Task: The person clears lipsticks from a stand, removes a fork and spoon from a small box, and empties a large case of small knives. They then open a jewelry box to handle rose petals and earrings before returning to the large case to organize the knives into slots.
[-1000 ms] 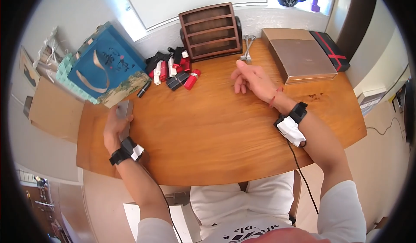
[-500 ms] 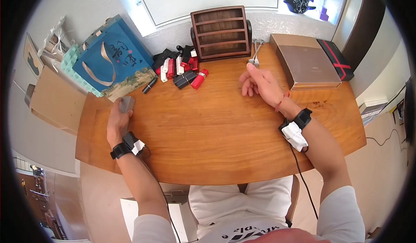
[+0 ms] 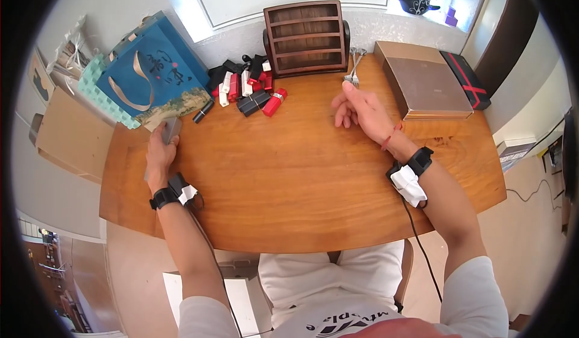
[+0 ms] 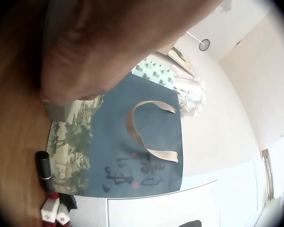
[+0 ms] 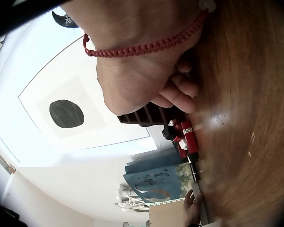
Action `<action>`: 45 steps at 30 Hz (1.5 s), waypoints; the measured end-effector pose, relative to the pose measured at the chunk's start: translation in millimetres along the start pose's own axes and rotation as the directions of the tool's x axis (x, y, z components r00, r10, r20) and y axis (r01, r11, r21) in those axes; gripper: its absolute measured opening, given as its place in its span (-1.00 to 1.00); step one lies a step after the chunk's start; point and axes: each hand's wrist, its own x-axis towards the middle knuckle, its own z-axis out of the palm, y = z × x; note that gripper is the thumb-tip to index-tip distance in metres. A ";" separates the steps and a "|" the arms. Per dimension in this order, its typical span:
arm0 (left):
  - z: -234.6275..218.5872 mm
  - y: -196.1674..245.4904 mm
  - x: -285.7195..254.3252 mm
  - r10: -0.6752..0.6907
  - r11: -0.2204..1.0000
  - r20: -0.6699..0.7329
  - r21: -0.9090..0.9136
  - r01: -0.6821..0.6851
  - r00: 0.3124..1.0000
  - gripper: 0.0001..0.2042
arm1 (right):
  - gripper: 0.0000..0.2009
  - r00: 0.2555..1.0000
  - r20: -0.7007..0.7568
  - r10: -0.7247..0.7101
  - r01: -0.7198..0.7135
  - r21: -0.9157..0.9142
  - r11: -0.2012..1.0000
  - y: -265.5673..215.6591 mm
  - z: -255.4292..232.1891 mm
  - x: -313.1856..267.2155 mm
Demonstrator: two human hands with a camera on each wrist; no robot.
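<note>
At the table's left side my left hand (image 3: 160, 157) grips a flat grey box (image 3: 172, 129), its fingers around the sides. In the left wrist view the back of the hand covers most of the box, and only a grey end (image 4: 59, 112) shows, close in front of the blue paper bag (image 4: 116, 137). My right hand (image 3: 365, 116) holds nothing; its fingers hang loosely curled over the right of the wooden table (image 3: 277, 175). Just beyond its fingertips lie some metal forks or spoons (image 3: 354, 69). A red cord bracelet (image 5: 146, 48) circles the right wrist.
A dark wooden rack with shelves (image 3: 306, 36) stands at the back. Left of it is a pile of black, red and white lipstick-like tubes and boxes (image 3: 241, 88). One black tube (image 3: 203, 112) lies by the bag. A large brown box (image 3: 428, 88) and a black ribboned box (image 3: 464, 80) are at the right.
My left hand has moved slightly away from me with the grey box, toward the blue bag. The right hand stays nearly still; the head view has shifted a little.
</note>
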 end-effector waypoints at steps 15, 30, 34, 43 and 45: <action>8.9 -17.8 13.2 0.011 0.974 -0.028 0.225 -0.005 1.000 -0.34 | -0.30 1.000 -0.020 -0.013 0.012 -0.049 0.999 -3.1 2.7 -0.7; 12.7 -41.2 35.8 -0.081 0.933 0.011 0.352 0.072 0.997 -0.33 | -0.29 0.999 -0.037 -0.019 0.015 -0.109 0.994 2.1 -0.9 1.1; 14.2 -35.7 37.2 -0.065 0.943 0.056 0.330 0.043 0.996 -0.32 | -0.33 0.999 -0.003 -0.045 0.045 -0.084 0.995 5.5 -1.6 6.3; 5.6 6.4 29.5 0.062 0.883 -0.229 0.466 0.053 0.972 -0.34 | -0.61 0.991 -0.028 -0.130 0.119 -0.249 0.961 5.2 5.0 2.3; -1.1 23.7 24.6 0.212 0.873 -0.304 0.486 -0.040 0.929 -0.39 | -0.68 0.888 0.012 -0.461 0.352 -0.661 0.663 -13.5 -2.0 -1.5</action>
